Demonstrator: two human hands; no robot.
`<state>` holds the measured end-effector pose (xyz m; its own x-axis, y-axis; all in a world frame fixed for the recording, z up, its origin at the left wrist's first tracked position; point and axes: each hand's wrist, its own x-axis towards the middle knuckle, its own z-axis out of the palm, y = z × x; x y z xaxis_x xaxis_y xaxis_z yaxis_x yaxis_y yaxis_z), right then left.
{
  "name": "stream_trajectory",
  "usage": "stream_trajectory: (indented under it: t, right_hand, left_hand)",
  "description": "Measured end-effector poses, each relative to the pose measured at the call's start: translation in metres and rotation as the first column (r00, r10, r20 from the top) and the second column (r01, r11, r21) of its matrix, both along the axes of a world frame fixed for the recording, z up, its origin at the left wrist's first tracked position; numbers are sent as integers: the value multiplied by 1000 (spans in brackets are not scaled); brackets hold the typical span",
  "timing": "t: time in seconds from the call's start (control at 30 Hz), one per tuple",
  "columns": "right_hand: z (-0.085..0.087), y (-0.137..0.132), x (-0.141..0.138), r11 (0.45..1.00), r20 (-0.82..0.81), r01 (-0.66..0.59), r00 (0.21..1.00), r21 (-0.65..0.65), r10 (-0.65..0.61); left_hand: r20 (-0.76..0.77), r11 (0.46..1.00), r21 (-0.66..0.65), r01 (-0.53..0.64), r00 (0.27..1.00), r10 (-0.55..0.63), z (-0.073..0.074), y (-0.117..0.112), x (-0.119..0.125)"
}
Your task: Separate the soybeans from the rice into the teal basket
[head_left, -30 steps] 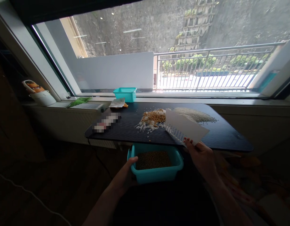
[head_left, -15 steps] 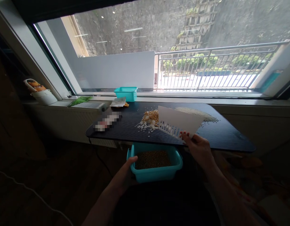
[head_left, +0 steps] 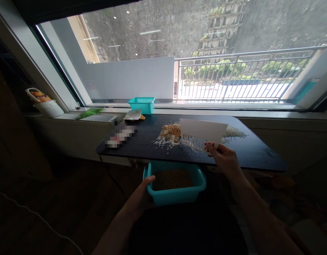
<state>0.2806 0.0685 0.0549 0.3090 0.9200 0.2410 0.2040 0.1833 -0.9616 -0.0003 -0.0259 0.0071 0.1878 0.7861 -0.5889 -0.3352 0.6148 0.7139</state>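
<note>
Window light falls on a black table (head_left: 259, 156). Over its middle, the right hand (head_left: 224, 161) has its fingers clamped on one lower corner of a white slotted scraper (head_left: 203, 131). The slots point down beside mixed beans (head_left: 174, 130) and rice (head_left: 163, 141). Just below the table's near edge, the left hand (head_left: 140, 200) grips a bean-filled teal bin (head_left: 176, 196) by its rim, seemingly to catch whatever leaves that edge.

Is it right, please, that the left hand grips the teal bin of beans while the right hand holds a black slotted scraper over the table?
Not quite: the head view shows the slotted scraper is white, not black. The left hand does grip the teal bin of beans, and the right hand holds the scraper over the table.
</note>
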Motion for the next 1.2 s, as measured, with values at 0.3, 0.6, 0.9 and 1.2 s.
stream_trajectory:
  t: [0.3,0.6,0.9,1.2]
  right_hand:
    - [-8,-2,-5,1000,-30,-24,999,15,24]
    - [-3,-19,-5,988,-23,-131,991,-77,130]
    - [-4,-36,-24,937,76,-344,934,-63,348]
    - [5,11,-9,999,-27,-36,999,13,37]
  left_hand:
    - [9,1000,13,6,1000,-6,0,0,0]
    - [-6,1000,23,0,1000,0,-3,0,0]
    - [22,1000,19,-5,1000,4,-7,0,-3]
    - [36,1000,15,-17,999,16,-9,2,-3]
